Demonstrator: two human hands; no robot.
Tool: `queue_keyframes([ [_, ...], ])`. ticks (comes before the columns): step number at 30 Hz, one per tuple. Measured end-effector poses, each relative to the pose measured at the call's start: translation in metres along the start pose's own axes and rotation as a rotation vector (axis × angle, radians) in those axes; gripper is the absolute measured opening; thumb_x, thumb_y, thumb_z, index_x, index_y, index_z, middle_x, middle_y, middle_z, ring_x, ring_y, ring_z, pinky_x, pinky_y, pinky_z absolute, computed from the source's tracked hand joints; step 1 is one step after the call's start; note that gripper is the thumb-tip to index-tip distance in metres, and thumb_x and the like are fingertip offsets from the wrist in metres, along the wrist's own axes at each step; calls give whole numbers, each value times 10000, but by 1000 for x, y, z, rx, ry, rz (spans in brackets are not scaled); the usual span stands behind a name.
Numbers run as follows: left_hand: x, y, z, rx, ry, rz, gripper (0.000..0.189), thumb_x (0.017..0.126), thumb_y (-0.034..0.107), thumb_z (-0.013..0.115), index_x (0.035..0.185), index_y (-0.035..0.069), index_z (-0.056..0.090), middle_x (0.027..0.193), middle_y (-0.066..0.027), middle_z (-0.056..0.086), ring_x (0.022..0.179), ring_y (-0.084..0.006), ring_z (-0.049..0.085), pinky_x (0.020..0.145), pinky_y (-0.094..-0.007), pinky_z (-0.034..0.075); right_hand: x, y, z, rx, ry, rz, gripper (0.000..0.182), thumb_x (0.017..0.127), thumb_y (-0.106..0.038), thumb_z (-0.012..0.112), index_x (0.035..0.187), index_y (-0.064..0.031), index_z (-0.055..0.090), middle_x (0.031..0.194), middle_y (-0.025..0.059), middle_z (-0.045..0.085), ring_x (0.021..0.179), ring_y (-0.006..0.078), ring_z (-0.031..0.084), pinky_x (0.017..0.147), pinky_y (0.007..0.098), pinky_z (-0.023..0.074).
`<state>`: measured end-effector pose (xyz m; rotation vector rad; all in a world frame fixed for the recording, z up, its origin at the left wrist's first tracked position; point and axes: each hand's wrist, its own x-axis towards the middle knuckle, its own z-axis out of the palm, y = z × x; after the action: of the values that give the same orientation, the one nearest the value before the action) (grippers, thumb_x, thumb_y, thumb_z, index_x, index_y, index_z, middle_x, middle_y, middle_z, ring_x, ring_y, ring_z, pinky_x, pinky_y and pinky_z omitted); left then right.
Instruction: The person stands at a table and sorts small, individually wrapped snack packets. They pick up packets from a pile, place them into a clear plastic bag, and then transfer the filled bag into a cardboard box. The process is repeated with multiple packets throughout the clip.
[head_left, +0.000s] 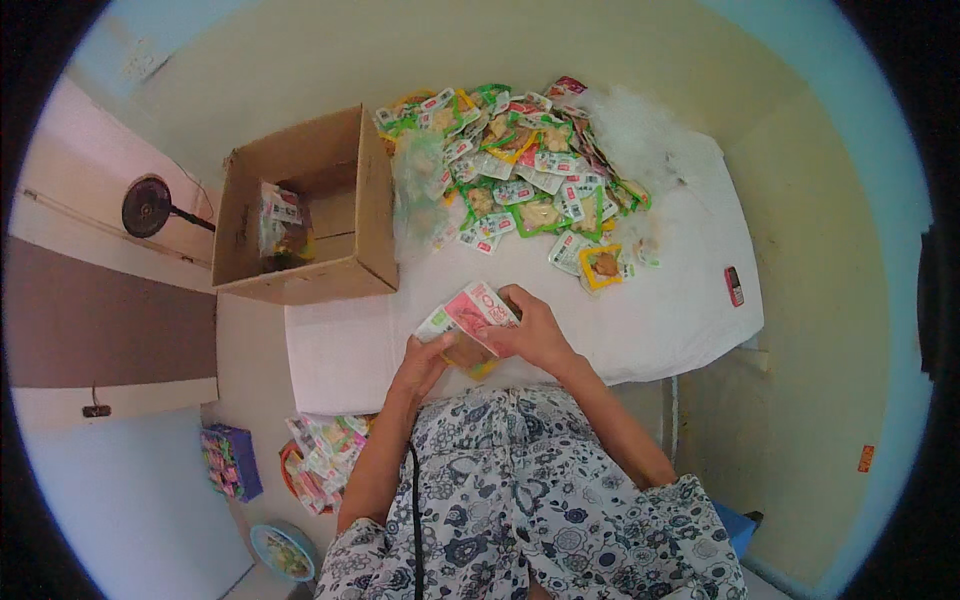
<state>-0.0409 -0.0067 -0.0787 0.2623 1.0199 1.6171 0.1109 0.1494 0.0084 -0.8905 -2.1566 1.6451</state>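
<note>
Over the front part of the white-covered table, my left hand (422, 365) grips a small stack of food packets (471, 357), its thumb on top. The lower packet has a yellow edge and a brown filling. My right hand (534, 330) holds a red-and-white packet (480, 315) slantwise over that stack, with the thumb pressed on its printed face. Beyond my hands, a large heap of sealed snack packets (536, 165) with green and yellow borders spreads across the back of the table. A yellow-edged packet (602, 266) lies at the heap's front right.
An open cardboard box (319, 277) stands at the table's left, a few packets (283, 221) inside. Clear plastic bags (637, 142) lie back right. A red mobile phone (734, 286) rests near the right edge. Below left are a basket of packets (324, 457) and a blue basin (270, 551).
</note>
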Motion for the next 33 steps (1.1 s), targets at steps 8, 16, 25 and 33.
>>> queue_keyframes([
  [8,-9,21,15,-142,-14,31,501,798,48,698,1265,14,522,1173,-109,639,1079,-239,638,948,-391,526,4,21,8,767,-195,248,332,909,-151,661,1200,-14,577,1097,43,651,971,101,613,846,263,502],
  [16,-6,8,20,-92,168,-3,340,848,66,685,1167,5,587,1101,-96,661,990,-219,667,885,-372,559,-4,44,30,458,31,112,312,939,-137,630,1219,-14,567,1125,61,640,1001,95,595,862,265,495],
  [25,-10,12,28,-173,251,19,290,857,79,704,1121,-2,615,1040,-89,682,906,-182,676,798,-327,566,0,40,20,442,-57,84,326,895,-143,690,1165,-26,550,1082,45,621,977,106,579,861,264,481],
  [33,-21,12,3,172,105,-33,467,821,104,736,1254,17,584,1136,-88,665,1043,-204,629,980,-358,464,-3,41,0,335,-220,51,343,812,-140,727,1087,-27,558,1000,22,564,974,105,513,873,259,440],
])
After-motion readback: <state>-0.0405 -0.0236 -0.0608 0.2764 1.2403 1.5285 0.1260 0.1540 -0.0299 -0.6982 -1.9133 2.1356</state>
